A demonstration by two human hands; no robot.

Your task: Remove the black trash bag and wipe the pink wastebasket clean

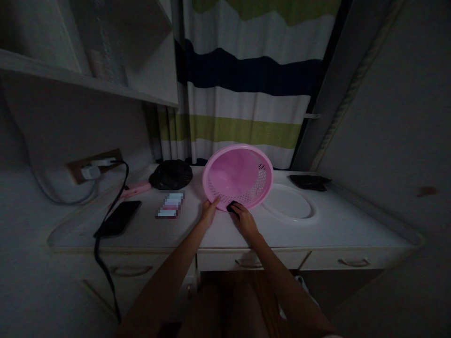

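Observation:
A pink plastic basket (232,171) with perforated sides lies tilted on the desk, its round opening facing me. My left hand (209,211) is closed on the near lower left of its rim. Just to the right, my right hand (245,220) holds a small black piece (232,206), perhaps folded cloth or plastic, against the rim; its exact kind does not show. A white ring (312,218) lies flat on the desk, right of the basket and partly behind it.
On the white desk (352,225), a bunched black plastic bag (171,174), a pink object (137,188), a blurred-out phone-like item (171,204) and a black phone (119,218) lie left. A flat black bag (310,182) lies right. A black cable (111,206) hangs over the front edge. A shelf (148,89) overhangs upper left.

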